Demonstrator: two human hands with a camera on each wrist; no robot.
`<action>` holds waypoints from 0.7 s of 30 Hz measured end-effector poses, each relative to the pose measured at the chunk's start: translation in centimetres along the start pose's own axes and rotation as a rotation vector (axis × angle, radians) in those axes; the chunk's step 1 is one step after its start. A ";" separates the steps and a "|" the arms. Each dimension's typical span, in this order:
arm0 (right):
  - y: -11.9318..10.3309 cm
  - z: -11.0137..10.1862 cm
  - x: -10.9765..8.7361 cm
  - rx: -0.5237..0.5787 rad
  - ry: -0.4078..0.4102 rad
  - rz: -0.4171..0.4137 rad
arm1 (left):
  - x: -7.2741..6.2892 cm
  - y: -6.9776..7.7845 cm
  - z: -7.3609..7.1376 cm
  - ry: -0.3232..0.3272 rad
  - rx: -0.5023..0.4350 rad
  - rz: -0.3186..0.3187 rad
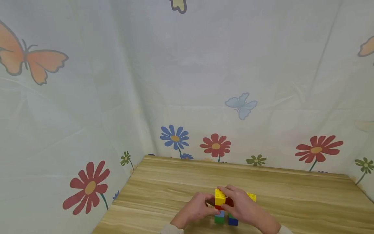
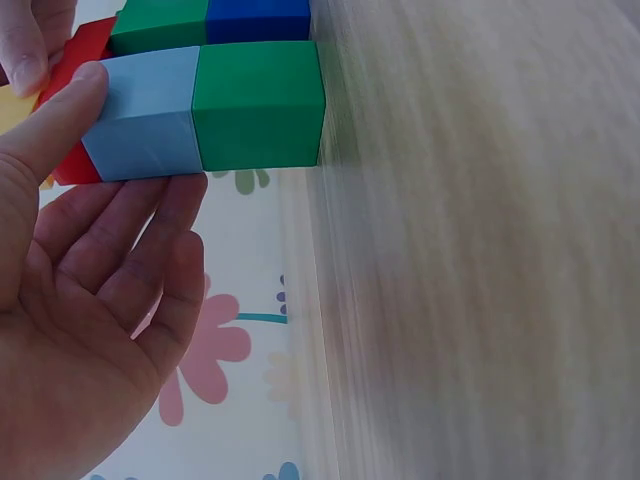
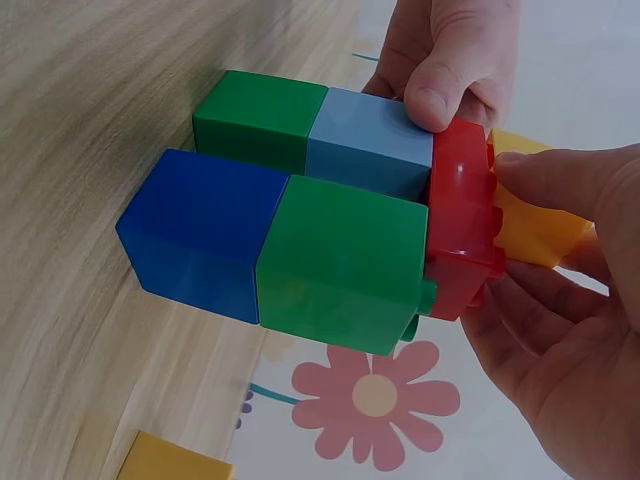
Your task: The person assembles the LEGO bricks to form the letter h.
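Two short towers stand side by side: a light blue block (image 3: 370, 140) on a green block (image 3: 260, 115), and a second green block (image 3: 345, 260) on a dark blue block (image 3: 200, 225). A red brick (image 3: 462, 190) lies across their tops; some green studs show beside it. Above the red brick, on the light blue tower's side, sits a yellow block (image 1: 220, 197). My left hand (image 1: 197, 208) pinches the light blue block near the red brick, thumb on one face and fingers on the opposite one. My right hand (image 1: 243, 206) grips the yellow block between thumb and fingers.
Another yellow block (image 1: 252, 197) lies on the wooden table (image 1: 163, 182), partly behind my right hand. A pale curtain (image 1: 187, 74) printed with flowers and butterflies hangs around the table's back and sides.
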State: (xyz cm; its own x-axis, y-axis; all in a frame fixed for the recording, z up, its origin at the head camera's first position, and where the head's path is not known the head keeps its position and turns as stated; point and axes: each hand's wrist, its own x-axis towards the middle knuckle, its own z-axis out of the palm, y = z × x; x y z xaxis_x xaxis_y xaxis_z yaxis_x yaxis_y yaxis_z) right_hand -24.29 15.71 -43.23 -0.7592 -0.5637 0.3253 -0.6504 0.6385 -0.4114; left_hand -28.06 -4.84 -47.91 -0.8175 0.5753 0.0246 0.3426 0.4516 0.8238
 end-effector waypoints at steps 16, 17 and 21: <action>-0.1 0.2 -0.1 -0.014 0.012 -0.018 | -0.1 0.0 0.1 -0.007 -0.009 -0.040; -0.1 0.1 -0.1 -0.018 0.011 -0.020 | -0.1 -0.1 0.1 -0.005 -0.007 -0.040; 0.0 0.1 0.0 -0.027 0.004 -0.015 | -0.1 -0.1 0.2 -0.002 -0.004 -0.036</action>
State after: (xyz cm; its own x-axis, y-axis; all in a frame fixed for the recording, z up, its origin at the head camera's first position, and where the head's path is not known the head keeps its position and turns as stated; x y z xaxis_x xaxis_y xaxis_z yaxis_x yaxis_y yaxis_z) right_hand -24.29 15.67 -43.29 -0.7493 -0.5715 0.3344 -0.6622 0.6439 -0.3834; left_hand -27.95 -4.81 -48.07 -0.8285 0.5599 -0.0061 0.3112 0.4694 0.8263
